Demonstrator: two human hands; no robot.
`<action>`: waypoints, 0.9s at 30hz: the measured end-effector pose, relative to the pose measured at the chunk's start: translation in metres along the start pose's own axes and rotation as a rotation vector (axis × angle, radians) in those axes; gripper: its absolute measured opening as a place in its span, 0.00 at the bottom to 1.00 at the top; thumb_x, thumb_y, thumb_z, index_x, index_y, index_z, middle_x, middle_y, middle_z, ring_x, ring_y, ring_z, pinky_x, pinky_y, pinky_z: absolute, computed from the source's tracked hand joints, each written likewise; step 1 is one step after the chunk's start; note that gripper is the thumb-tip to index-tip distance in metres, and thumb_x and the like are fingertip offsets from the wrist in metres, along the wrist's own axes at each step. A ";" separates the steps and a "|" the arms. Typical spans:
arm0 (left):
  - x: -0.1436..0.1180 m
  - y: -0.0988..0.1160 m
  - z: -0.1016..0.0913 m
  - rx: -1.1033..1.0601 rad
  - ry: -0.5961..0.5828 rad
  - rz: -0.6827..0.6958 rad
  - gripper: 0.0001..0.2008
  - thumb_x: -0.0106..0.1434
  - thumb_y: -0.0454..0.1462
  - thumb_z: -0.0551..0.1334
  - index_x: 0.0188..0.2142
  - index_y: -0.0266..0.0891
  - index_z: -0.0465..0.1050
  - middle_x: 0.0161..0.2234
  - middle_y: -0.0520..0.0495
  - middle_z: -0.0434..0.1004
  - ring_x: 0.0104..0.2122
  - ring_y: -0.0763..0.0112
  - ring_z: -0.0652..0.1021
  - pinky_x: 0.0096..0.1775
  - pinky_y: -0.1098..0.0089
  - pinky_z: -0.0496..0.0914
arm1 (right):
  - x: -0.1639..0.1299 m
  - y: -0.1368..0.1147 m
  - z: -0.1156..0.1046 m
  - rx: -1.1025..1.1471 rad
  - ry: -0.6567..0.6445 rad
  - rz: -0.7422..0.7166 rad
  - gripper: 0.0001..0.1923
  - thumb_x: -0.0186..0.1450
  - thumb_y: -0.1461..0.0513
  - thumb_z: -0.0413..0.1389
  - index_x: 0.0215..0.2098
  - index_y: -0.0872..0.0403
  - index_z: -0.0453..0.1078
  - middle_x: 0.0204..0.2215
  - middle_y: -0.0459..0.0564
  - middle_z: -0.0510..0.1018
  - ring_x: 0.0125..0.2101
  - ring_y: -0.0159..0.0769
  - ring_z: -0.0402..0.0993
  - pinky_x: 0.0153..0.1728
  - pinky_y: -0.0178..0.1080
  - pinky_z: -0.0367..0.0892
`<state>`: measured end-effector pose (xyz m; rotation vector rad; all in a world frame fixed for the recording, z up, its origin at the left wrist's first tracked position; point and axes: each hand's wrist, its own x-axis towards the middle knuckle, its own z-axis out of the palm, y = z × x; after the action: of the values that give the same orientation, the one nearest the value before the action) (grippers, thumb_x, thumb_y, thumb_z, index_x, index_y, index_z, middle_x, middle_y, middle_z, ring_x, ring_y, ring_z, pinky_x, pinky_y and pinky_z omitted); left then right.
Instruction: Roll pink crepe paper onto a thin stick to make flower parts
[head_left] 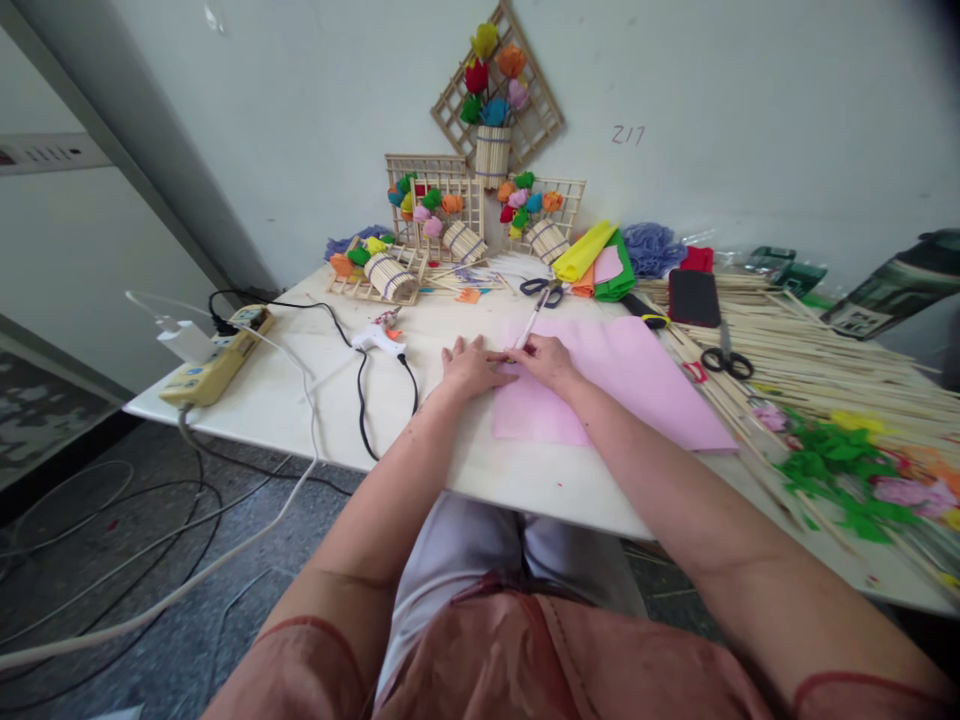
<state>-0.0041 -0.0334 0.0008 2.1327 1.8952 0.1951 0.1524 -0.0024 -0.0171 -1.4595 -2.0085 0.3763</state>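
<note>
Mid-frame, the left hand (471, 366) lies flat, fingers spread, on the pink sheet's (622, 385) near-left edge on the bench (300, 390) — the right hand (550, 360), touching it, pinches a pen (531, 325); scissors (543, 289) lie beyond.

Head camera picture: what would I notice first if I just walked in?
Probably the bright paper flowers in a stick basket hanging on the wall at the back. Next, the big pink sheet in the middle of the white table, where the left hand presses flat and the right hand holds a pen.
</note>
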 end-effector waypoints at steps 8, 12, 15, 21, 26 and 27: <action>-0.001 0.001 -0.001 -0.003 -0.003 -0.013 0.30 0.50 0.61 0.57 0.52 0.62 0.66 0.64 0.59 0.47 0.62 0.48 0.44 0.58 0.46 0.40 | 0.000 0.001 0.000 0.009 -0.002 0.004 0.16 0.57 0.52 0.54 0.33 0.54 0.75 0.25 0.48 0.78 0.25 0.32 0.70 0.25 0.32 0.59; 0.000 0.000 0.000 -0.011 0.005 -0.007 0.29 0.50 0.61 0.57 0.51 0.62 0.66 0.63 0.59 0.48 0.62 0.48 0.44 0.58 0.46 0.40 | 0.001 0.002 0.000 0.002 -0.002 -0.001 0.16 0.57 0.52 0.54 0.33 0.54 0.75 0.26 0.49 0.78 0.25 0.32 0.69 0.24 0.32 0.59; 0.000 -0.001 0.001 -0.019 0.010 -0.001 0.29 0.50 0.61 0.57 0.51 0.62 0.66 0.64 0.59 0.47 0.62 0.48 0.44 0.58 0.46 0.40 | 0.002 0.003 0.002 0.011 0.005 0.002 0.15 0.57 0.53 0.54 0.33 0.55 0.75 0.25 0.49 0.78 0.24 0.32 0.69 0.24 0.32 0.59; 0.000 0.000 0.000 -0.019 0.002 -0.013 0.29 0.50 0.61 0.58 0.51 0.61 0.67 0.64 0.58 0.47 0.62 0.48 0.44 0.58 0.47 0.40 | 0.002 0.005 0.003 0.051 0.009 -0.001 0.16 0.56 0.52 0.55 0.33 0.55 0.75 0.25 0.49 0.78 0.24 0.32 0.70 0.24 0.32 0.59; 0.000 0.000 0.001 -0.020 0.006 -0.002 0.29 0.50 0.61 0.58 0.51 0.62 0.67 0.64 0.58 0.47 0.62 0.47 0.44 0.57 0.46 0.40 | 0.001 0.003 0.001 0.049 0.024 0.009 0.15 0.56 0.52 0.55 0.31 0.55 0.75 0.24 0.48 0.78 0.24 0.32 0.69 0.24 0.32 0.59; 0.000 0.000 0.001 -0.018 0.008 -0.001 0.29 0.50 0.61 0.58 0.51 0.62 0.67 0.64 0.58 0.47 0.62 0.47 0.44 0.57 0.46 0.40 | 0.001 0.003 0.001 0.069 0.036 0.010 0.15 0.56 0.53 0.55 0.31 0.55 0.75 0.24 0.48 0.77 0.24 0.32 0.69 0.24 0.32 0.60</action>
<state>-0.0041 -0.0330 -0.0005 2.1222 1.8916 0.2208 0.1541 -0.0002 -0.0192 -1.4244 -1.9419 0.4164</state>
